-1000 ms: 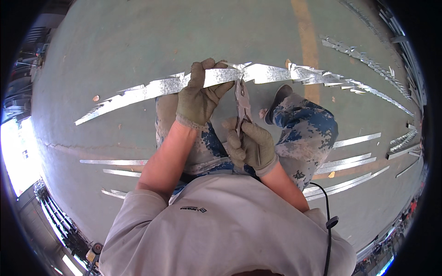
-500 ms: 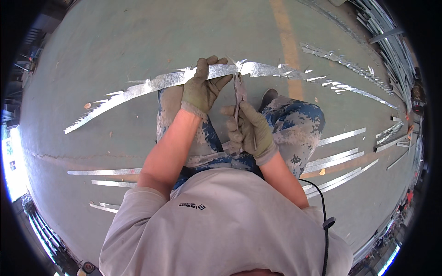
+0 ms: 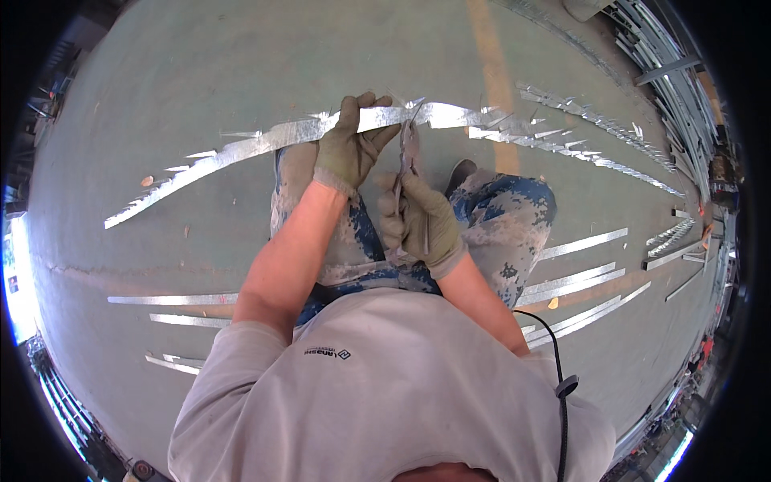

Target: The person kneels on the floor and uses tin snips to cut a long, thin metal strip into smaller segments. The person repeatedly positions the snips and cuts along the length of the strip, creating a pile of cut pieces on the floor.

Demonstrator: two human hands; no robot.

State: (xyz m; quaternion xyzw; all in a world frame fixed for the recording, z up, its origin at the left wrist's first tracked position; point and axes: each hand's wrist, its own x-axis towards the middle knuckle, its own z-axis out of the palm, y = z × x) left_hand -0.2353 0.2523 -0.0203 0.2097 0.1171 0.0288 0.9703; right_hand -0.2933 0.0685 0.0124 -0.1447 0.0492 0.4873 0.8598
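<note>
A long shiny sheet-metal strip [image 3: 281, 138] with several pointed, turned-up tabs along its far edge crosses in front of me. My gloved left hand [image 3: 350, 149] is closed round its middle, fingers over the far edge and thumb at the near edge. In my gloved right hand [image 3: 426, 218] is a pair of metal snips [image 3: 410, 149], their jaws up at the strip just right of my left thumb. Whether the jaws are fully closed on the metal I cannot tell. My palm partly hides the handles.
Right of the held strip, similar toothed strips [image 3: 594, 120] lie on the floor. Plain flat strips [image 3: 173, 300] lie at both sides of my legs. Metal lengths [image 3: 671, 88] are piled along the far right edge. A black cable [image 3: 556, 345] hangs by my right side.
The view has shifted slightly. My right hand and the snips have moved a little left, closer to my left hand. The left hand keeps its hold on the strip.
</note>
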